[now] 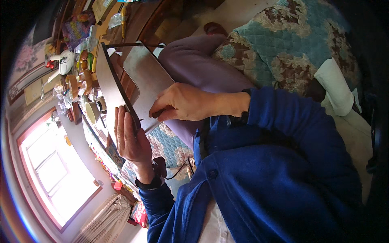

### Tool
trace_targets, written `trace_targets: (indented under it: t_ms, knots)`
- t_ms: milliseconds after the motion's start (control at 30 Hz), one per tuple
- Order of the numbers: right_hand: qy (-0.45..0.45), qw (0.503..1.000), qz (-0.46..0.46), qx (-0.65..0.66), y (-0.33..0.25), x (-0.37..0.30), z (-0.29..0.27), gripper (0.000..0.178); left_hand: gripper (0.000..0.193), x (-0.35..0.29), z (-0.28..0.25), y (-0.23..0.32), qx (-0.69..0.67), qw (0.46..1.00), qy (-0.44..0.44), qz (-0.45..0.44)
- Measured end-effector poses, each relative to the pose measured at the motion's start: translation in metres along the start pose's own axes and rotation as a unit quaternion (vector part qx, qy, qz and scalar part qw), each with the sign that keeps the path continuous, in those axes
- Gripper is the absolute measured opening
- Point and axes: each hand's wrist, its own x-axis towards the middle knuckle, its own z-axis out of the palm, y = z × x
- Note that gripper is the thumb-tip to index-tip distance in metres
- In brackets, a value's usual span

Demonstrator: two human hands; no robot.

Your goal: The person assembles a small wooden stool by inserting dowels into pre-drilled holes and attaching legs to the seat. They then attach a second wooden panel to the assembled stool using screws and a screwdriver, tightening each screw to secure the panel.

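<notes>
A pale panel with a dark edge [108,83] stands tilted in front of me. A dark crossbar [121,45] joins its far end, and a grey board with a curved cut edge [146,69] lies beside it over my thigh. My left hand [131,139] grips the near end of the panel, its fingers stretched along the outer face. Close to its fingertips, a thin dark pin-like piece [140,120] sticks out at the panel's edge. My right hand [176,102] is closed in a pinch over the grey board; whatever is between its fingertips is hidden.
Left of the panel, a cluttered table holds tape rolls [73,86], a white appliance [65,62] and small bags. A teal and brown quilt [300,44] covers the seat at right, with a white roll [334,87] on it. A bright window [56,170] is at lower left.
</notes>
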Motion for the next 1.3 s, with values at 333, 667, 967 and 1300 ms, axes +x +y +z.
trace_targets:
  t_ms: [333, 667, 967, 1300]
  knots:
    - [-0.016, 0.999, 0.039, 0.013, -0.002, 0.000, -0.002, 0.027, 0.033, -0.006, 0.016, 0.012, -0.007, 1.000, 0.024, -0.014]
    - [-0.007, 1.000, 0.018, 0.016, -0.003, 0.001, -0.001, 0.026, 0.031, -0.007, 0.020, 0.017, -0.003, 1.000, 0.017, -0.015]
    - [0.003, 1.000, 0.011, 0.015, -0.001, 0.002, 0.001, 0.023, 0.033, -0.011, 0.024, 0.013, 0.011, 1.000, 0.026, 0.002]
    - [-0.009, 0.998, 0.055, -0.030, -0.003, -0.003, -0.007, 0.028, 0.037, -0.007, 0.028, 0.020, 0.024, 0.999, 0.029, -0.012]
